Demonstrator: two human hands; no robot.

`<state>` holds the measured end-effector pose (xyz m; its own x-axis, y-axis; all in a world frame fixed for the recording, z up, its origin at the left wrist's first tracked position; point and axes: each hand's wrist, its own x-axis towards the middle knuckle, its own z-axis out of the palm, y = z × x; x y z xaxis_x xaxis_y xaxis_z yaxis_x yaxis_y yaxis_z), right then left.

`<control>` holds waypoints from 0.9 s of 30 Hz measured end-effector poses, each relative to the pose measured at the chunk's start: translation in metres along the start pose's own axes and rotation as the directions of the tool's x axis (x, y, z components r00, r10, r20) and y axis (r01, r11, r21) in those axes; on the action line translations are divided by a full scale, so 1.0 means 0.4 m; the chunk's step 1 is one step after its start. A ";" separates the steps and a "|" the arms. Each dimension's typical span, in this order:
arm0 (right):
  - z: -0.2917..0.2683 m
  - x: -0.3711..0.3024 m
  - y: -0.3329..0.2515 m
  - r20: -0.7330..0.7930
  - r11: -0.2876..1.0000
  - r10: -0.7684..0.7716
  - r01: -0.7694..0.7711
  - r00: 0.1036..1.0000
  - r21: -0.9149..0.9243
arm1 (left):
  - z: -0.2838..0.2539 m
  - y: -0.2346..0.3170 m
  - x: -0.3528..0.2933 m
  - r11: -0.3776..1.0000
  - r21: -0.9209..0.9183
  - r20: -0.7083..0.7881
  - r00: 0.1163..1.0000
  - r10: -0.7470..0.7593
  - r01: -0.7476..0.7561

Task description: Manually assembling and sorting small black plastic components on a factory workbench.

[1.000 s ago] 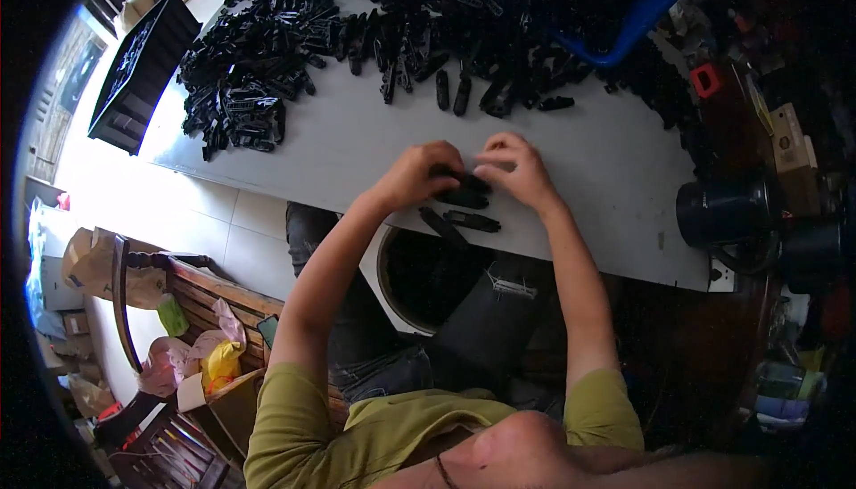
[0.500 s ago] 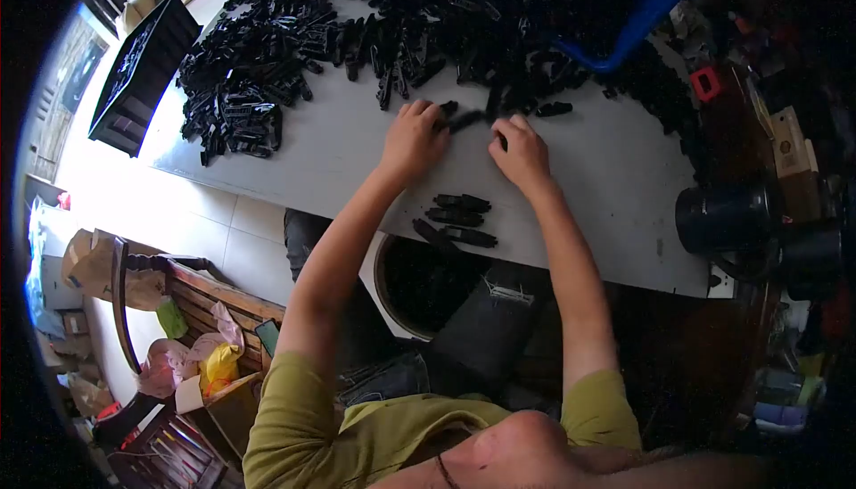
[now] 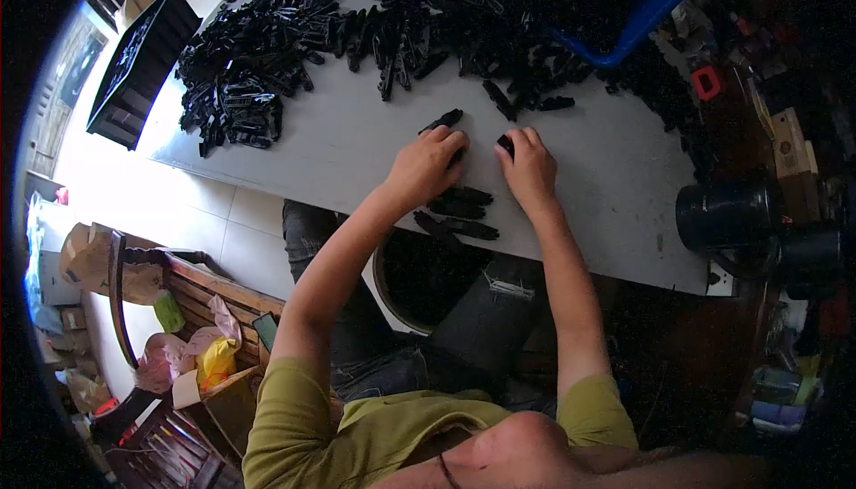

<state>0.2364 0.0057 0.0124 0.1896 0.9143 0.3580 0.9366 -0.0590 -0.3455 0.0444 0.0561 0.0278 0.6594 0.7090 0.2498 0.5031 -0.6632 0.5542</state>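
Observation:
My left hand (image 3: 428, 166) is closed around a dark piece (image 3: 456, 157), mostly hidden by the fingers, just beyond a small group of long black plastic parts (image 3: 462, 213) by the table's near edge. Right of it, my right hand (image 3: 532, 171) pinches a black plastic part (image 3: 506, 145) whose end shows at the thumb. One loose black part (image 3: 443, 121) lies at the far side of my left fingers. Another slim part (image 3: 499, 99) rests beyond my right hand, at the edge of the pile.
A large heap of black plastic parts (image 3: 236, 97) spreads across the back of the grey table (image 3: 339, 146). A blue bin (image 3: 615, 52) stands at the back right and a black crate (image 3: 134, 79) at the left. Below the front edge is a round dark-filled container (image 3: 419, 288).
Both hands have drawn closer to the table's near edge, the left toward the small group of parts. The dark piece that bridged the gap between the hands is gone from there.

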 end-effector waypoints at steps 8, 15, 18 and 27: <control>-0.023 0.014 -0.022 0.206 0.856 -0.245 0.111 0.947 0.506 | -0.011 -0.048 -0.022 0.872 -0.484 0.086 0.996 -0.034 0.071; -0.027 0.032 0.008 0.270 0.843 -0.314 0.136 0.910 0.520 | 0.007 -0.090 -0.011 0.741 -0.663 0.105 0.993 -0.053 0.109; -0.012 0.025 -0.007 0.187 0.812 -0.340 0.188 0.922 0.552 | 0.012 -0.096 -0.018 0.787 -0.609 0.077 0.995 -0.063 0.098; 0.011 0.016 -0.023 0.121 0.793 -0.412 0.291 0.903 0.535 | -0.002 -0.075 -0.013 0.875 -0.484 -0.010 1.000 0.016 -0.019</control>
<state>0.2277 0.0136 0.0141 -0.2508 0.8984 0.3607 0.6403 0.4333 -0.6342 0.0252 0.0725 0.0105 0.6617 0.7008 0.2664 0.1574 -0.4773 0.8646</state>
